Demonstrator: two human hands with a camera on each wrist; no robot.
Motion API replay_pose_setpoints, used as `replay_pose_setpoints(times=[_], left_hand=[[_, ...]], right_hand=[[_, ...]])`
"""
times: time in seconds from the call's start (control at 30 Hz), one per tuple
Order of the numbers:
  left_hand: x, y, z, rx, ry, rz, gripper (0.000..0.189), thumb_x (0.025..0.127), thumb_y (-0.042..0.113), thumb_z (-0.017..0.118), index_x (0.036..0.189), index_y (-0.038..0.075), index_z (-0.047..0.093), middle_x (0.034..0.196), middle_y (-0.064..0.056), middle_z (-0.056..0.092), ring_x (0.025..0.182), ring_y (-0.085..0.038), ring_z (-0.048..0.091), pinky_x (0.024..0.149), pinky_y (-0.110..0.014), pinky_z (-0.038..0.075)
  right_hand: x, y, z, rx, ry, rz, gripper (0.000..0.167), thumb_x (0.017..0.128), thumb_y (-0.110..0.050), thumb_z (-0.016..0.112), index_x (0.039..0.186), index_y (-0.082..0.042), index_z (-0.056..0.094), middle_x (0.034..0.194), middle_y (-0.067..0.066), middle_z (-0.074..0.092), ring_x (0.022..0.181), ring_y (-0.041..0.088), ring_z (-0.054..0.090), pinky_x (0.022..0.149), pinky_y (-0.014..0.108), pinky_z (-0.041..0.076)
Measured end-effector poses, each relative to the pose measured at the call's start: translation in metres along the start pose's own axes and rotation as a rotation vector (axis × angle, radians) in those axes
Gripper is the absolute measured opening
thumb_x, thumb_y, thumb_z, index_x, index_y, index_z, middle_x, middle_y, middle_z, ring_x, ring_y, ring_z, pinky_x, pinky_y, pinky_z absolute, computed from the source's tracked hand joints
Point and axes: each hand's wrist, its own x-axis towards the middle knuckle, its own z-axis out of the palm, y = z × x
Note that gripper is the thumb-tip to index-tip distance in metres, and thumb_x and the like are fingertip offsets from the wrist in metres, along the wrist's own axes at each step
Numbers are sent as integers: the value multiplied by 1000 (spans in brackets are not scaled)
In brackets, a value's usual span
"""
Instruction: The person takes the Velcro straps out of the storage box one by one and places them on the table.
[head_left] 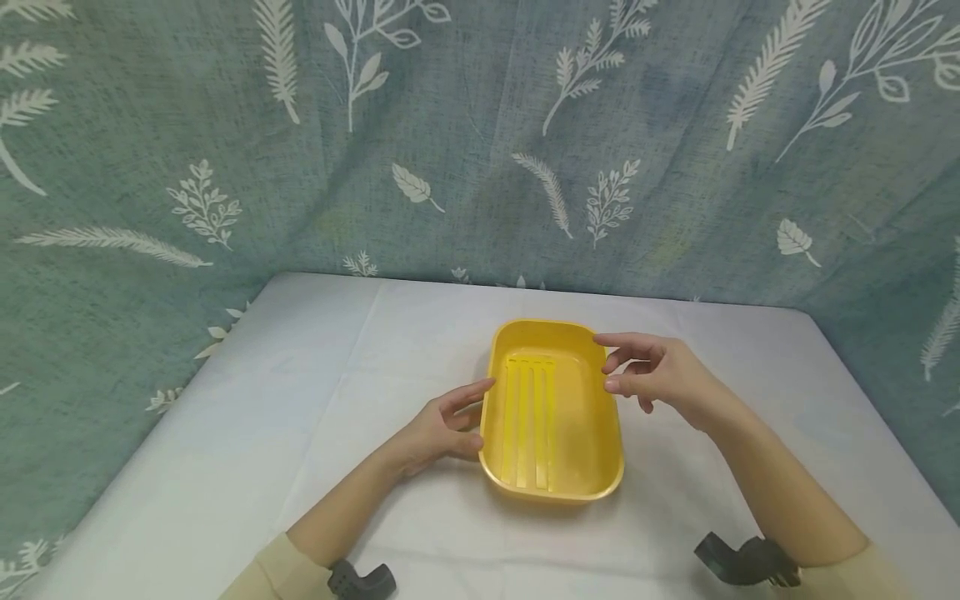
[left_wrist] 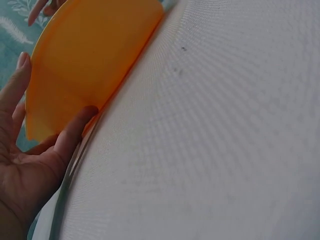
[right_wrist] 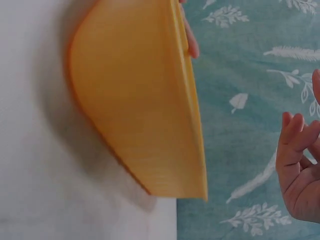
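**Left hand [head_left: 442, 425] on the tray [head_left: 581, 417], right hand [head_left: 656, 375] beside it**

Your yellow tray sits on the white desk [head_left: 247, 467], right of its middle, long side pointing away from you, four long stripes along the left half of its floor. Your left fingers are relaxed, touching the tray's left side without wrapping round it; the thumb lies nearer you. Your right fingers are loosely bent, holding nothing; the right wrist view shows a gap between them and the rim. Leaf-patterned cloth [head_left: 465, 108] hangs behind the desk.
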Motion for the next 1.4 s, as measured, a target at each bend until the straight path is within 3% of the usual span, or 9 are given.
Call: replay_pose_setpoints(times=[0.23, 0.63, 0.87, 1.03, 1.23, 1.4], left_hand=[[0, 1, 1, -5, -13, 5, 83, 77, -1, 70, 145, 15, 26, 150, -10, 21, 130, -30, 36, 87, -46, 49], [0, 3, 3, -23, -4, -13, 82, 77, 0, 70, 145, 16, 26, 150, -9, 21, 131, -31, 35, 90, -44, 48], [0, 2, 2, -19, -3, -26, 81, 79, 1, 69, 145, 18, 26, 151, -9, 19, 132, -31, 33, 90, -44, 48], [-1, 1, 3, 1, 15, -49, 80, 78, 2, 69, 144, 21, 28, 150, -6, 20, 133, -29, 31, 91, -42, 47], [-3, 0, 4, -22, 9, -45, 82, 78, 4, 71, 145, 21, 27, 151, -7, 17, 133, -31, 31, 89, -45, 48], [-3, 0, 4, -19, 15, -34, 81, 78, 6, 71, 145, 22, 27, 151, -8, 18, 132, -31, 33, 88, -46, 48]], right_hand=[[18, -16, 2, 24, -10, -20, 56, 76, -22, 74, 128, -18, 54, 98, 9, 60, 76, 22, 56, 47, 30, 47], [44, -49, 17, 44, -46, -53, 55, 75, -25, 76, 126, -21, 56, 94, 6, 61, 69, 17, 51, 53, 30, 49], [62, -57, 30, 69, -41, -105, 50, 76, -24, 75, 122, -16, 59, 81, 4, 57, 66, 16, 48, 57, 32, 52], [82, -49, 40, 93, -40, -106, 45, 78, -24, 73, 119, -14, 61, 75, 2, 52, 62, 15, 44, 57, 30, 51], [105, -23, 48, 55, -30, -63, 46, 76, -26, 75, 119, -16, 61, 72, 2, 45, 55, 13, 38, 50, 24, 45], [119, -2, 52, 56, -2, -54, 43, 76, -27, 75, 116, -16, 63, 70, 2, 46, 54, 14, 39, 54, 30, 49]])
